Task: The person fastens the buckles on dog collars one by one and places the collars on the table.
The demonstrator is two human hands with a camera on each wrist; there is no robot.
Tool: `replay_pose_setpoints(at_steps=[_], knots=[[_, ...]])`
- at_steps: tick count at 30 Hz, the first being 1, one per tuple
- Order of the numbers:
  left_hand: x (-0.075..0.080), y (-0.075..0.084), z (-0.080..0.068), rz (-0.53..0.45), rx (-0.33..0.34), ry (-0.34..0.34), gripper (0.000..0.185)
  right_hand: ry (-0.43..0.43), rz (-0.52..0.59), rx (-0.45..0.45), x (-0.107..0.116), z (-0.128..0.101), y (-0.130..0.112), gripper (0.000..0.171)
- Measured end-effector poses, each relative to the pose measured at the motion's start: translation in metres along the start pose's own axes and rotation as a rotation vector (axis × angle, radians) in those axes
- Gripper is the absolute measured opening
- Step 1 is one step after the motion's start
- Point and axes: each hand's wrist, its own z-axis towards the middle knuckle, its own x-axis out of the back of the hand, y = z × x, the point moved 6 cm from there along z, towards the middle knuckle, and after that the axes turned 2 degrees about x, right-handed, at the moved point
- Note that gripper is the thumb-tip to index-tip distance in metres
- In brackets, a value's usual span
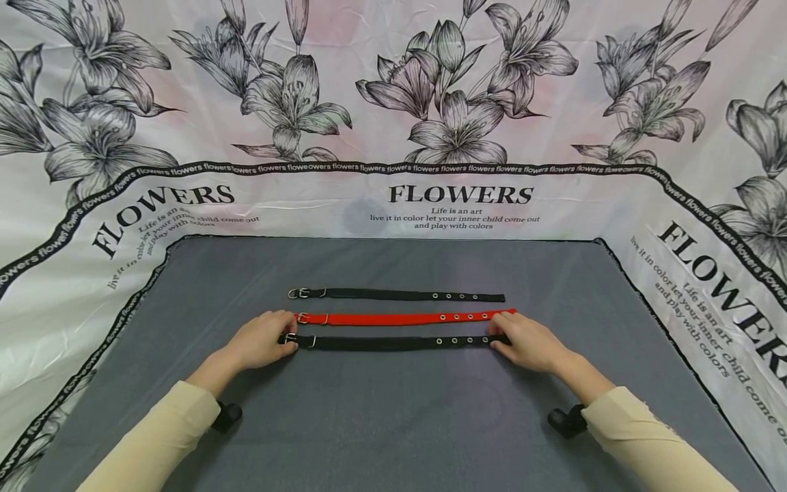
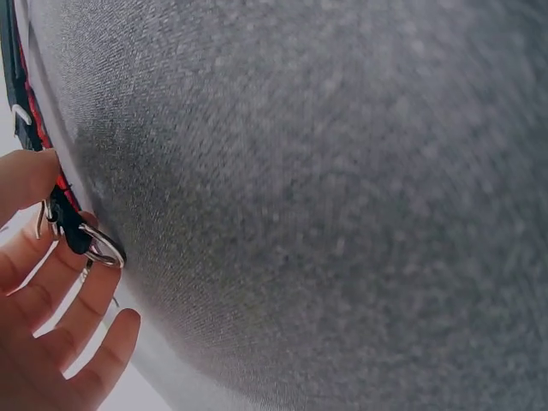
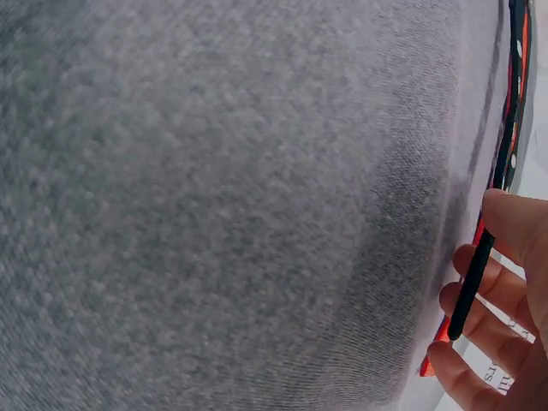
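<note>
While your cream sleeves (image 1: 156, 437) reach in from the near edge, your left hand (image 1: 261, 339) pinches the buckle end of the nearest black strap (image 1: 393, 342), thumb and fingers closed on it in the left wrist view, where the metal ring (image 2: 103, 248) sits just past your fingertips. Your right hand (image 1: 522, 342) holds the other, eyelet end of the same strap; the right wrist view shows the thumb above and the fingers below the black tip, so that grip is clamped too. This strap lies stretched straight across the grey desk mat (image 1: 393, 424), running left to right between your hands.

Just behind it, nearly touching, lies a red strap (image 1: 399, 318), parallel, buckle to the left and eyelets to the right. Beyond that, a little apart, lies a second black strap (image 1: 396, 295), in the same direction.

Past the mat, the floral cloth (image 1: 393, 102) carries a black band repeating "flowers", and the printed lines "FLOWERS", "Life is an art", "live it in color let your inner child come out", "and play with colors".
</note>
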Motion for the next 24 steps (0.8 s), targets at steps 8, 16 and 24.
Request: replay_pose_setpoints(at_steps=[8,16,24], knots=[[0.001,-0.001,-0.002,-0.016,0.006,-0.007,0.013,0.036,0.003,-0.029,0.006,0.001,0.004,0.017],[0.004,-0.003,-0.005,-0.036,-0.01,0.032,0.009,0.086,-0.004,-0.007,0.011,0.003,0.006,0.009],[0.013,-0.004,-0.007,-0.077,-0.003,0.106,0.008,0.118,0.033,-0.066,0.015,0.005,0.011,0.003]])
